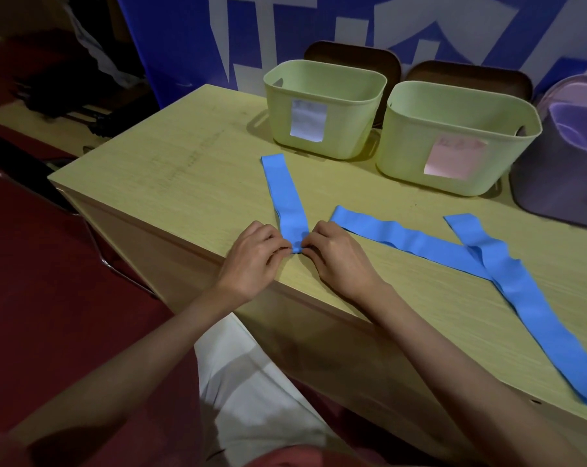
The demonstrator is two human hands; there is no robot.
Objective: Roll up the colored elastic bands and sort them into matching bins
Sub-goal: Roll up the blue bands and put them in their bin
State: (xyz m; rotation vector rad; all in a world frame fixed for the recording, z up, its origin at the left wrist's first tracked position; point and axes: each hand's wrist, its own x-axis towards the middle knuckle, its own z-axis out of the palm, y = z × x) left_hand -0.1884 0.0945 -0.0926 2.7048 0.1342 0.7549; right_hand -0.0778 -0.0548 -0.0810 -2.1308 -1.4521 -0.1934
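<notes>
Left hand (pixel 251 261) and right hand (pixel 339 261) pinching near end of blue band (pixel 287 197), beyond them green bins (pixel 322 109) with unreadable paper labels (pixel 308 121)

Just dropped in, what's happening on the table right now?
A person is starting to roll a blue band from its near end, pinching it with the left hand and right hand at the table edge. Two more blue bands, one crossed by the other, lie flat to the right. The two green bins behind look empty.
</notes>
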